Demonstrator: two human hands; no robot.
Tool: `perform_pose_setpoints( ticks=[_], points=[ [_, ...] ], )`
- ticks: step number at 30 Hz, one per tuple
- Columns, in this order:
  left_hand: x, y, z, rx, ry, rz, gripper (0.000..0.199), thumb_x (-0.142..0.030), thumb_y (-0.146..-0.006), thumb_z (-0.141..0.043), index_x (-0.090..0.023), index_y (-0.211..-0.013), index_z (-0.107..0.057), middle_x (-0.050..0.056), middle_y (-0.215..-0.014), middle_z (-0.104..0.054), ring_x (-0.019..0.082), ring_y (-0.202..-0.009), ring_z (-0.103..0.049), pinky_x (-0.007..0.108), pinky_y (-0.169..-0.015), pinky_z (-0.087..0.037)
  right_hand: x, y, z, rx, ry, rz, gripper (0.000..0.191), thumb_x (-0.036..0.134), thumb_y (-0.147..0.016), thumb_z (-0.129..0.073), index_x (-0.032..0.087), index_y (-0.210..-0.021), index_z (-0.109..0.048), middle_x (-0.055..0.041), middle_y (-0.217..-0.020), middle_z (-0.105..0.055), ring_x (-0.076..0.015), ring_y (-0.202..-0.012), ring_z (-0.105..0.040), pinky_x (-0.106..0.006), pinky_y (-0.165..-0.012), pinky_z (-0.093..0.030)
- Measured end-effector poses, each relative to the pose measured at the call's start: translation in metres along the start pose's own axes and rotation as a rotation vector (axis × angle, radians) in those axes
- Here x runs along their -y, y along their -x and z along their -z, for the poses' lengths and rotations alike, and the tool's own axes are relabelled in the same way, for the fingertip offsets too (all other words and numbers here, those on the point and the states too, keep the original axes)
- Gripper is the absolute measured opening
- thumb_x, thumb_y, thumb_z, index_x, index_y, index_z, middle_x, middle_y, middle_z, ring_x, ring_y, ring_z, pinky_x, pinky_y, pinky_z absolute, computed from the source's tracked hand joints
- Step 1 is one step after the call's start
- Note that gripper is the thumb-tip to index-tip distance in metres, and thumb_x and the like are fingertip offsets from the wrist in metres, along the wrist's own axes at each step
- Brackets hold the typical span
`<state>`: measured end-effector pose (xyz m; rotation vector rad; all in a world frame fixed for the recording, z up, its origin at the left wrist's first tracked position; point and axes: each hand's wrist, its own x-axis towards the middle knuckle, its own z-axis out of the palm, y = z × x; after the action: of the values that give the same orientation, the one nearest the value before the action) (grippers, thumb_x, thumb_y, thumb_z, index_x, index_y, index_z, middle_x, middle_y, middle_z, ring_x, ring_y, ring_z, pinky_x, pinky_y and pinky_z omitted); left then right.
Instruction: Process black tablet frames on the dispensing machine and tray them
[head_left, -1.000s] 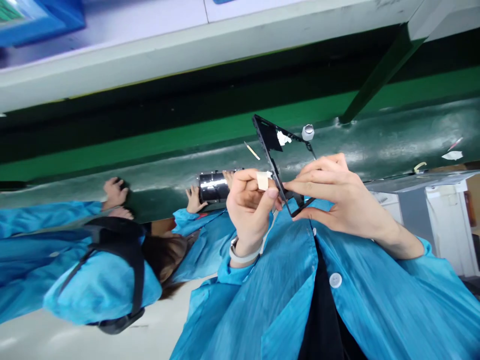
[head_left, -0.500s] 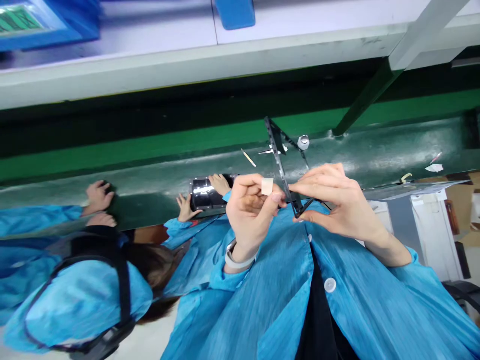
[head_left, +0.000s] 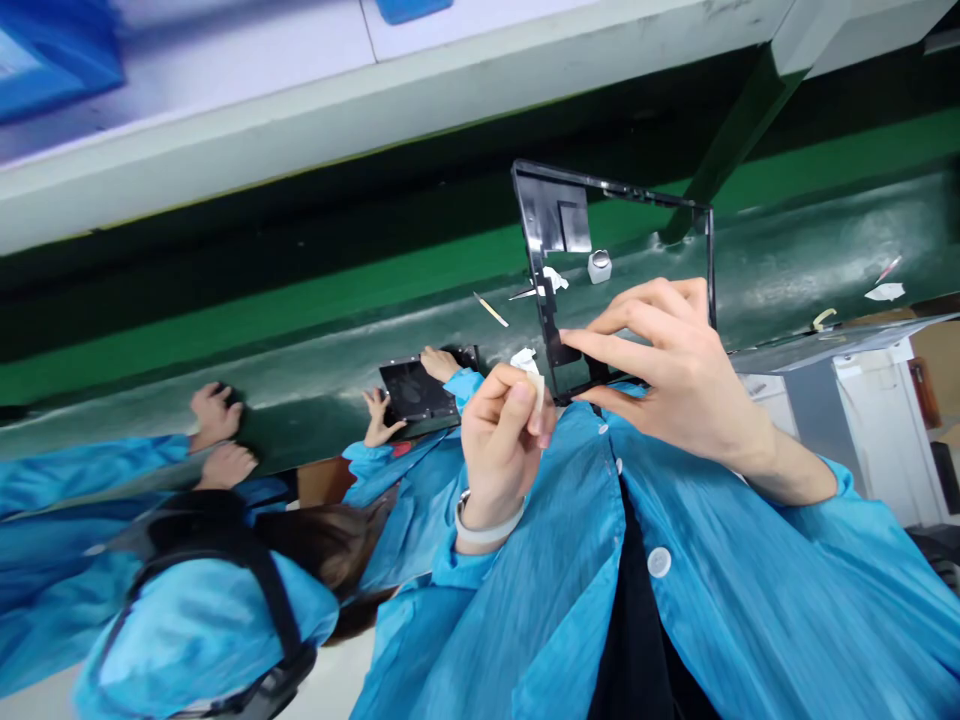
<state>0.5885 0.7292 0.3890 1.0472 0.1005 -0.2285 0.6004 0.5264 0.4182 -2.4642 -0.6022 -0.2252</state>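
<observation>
A thin black rectangular frame [head_left: 541, 275] stands tilted over the green bench, with a dark panel in its upper left corner. My right hand [head_left: 667, 370] grips its lower edge between thumb and fingers. Left of the frame's lower corner, my left hand [head_left: 501, 440] is closed, pinching a small cream-coloured piece [head_left: 537, 392]. A crumpled white scrap [head_left: 523, 358] shows just above the left fingertips.
On the green bench [head_left: 315, 385] lie a thin stick [head_left: 491, 309], a small white bottle [head_left: 599, 266] and white scraps [head_left: 553, 279]. Co-workers sit to the left, one holding a black panel [head_left: 417, 390]. A shelf [head_left: 300, 120] runs above.
The black frame has turned from nearly edge-on to show its open face. My left hand has curled more tightly around the cream-coloured piece. The co-worker's panel is tilted differently.
</observation>
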Motion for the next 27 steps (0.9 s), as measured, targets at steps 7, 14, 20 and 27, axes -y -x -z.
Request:
perform_pose_setpoints(
  ticks=[7, 14, 20, 27],
  points=[
    [0.003, -0.002, -0.008, -0.112, 0.066, 0.116, 0.054, -0.044, -0.087, -0.1, -0.019, -0.074, -0.054, -0.012, -0.055, -0.03, 0.002, -0.042, -0.026, 0.01, -0.042, -0.031, -0.003, -0.003, -0.005, -0.005, 0.021, 0.008, 0.04, 0.027, -0.104, -0.074, 0.032, -0.144, -0.071, -0.0044, -0.117, -0.07, -0.0286, -0.119, -0.057, -0.059, -0.115, -0.037],
    [-0.002, -0.016, 0.012, -0.009, -0.171, 0.044, 0.049, -0.051, -0.089, -0.095, -0.018, -0.073, -0.064, -0.007, -0.055, -0.044, 0.005, -0.045, -0.039, 0.015, -0.042, -0.034, -0.004, -0.004, -0.001, 0.056, 0.004, 0.033, 0.036, 0.025, -0.105, -0.073, 0.028, -0.14, -0.073, -0.0054, -0.119, -0.069, -0.029, -0.118, -0.057, -0.061, -0.113, -0.039],
    [-0.023, -0.028, 0.038, 0.149, -0.448, 0.014, 0.037, -0.051, -0.097, -0.088, -0.019, -0.086, -0.073, -0.003, -0.06, -0.055, 0.009, -0.05, -0.048, 0.019, -0.046, -0.039, -0.004, -0.007, 0.001, 0.112, 0.013, 0.094, 0.03, 0.027, -0.104, -0.073, 0.027, -0.134, -0.075, -0.0057, -0.113, -0.065, -0.0321, -0.123, -0.055, -0.068, -0.114, -0.038],
    [-0.03, -0.03, 0.035, 0.227, -0.579, 0.125, 0.046, -0.061, -0.094, -0.088, -0.019, -0.084, -0.07, -0.003, -0.057, -0.053, 0.009, -0.048, -0.045, 0.019, -0.044, -0.034, -0.001, -0.009, 0.001, 0.197, 0.087, 0.091, 0.023, 0.026, -0.104, -0.072, 0.021, -0.126, -0.076, -0.0068, -0.109, -0.064, -0.0332, -0.123, -0.055, -0.065, -0.112, -0.041]
  ],
)
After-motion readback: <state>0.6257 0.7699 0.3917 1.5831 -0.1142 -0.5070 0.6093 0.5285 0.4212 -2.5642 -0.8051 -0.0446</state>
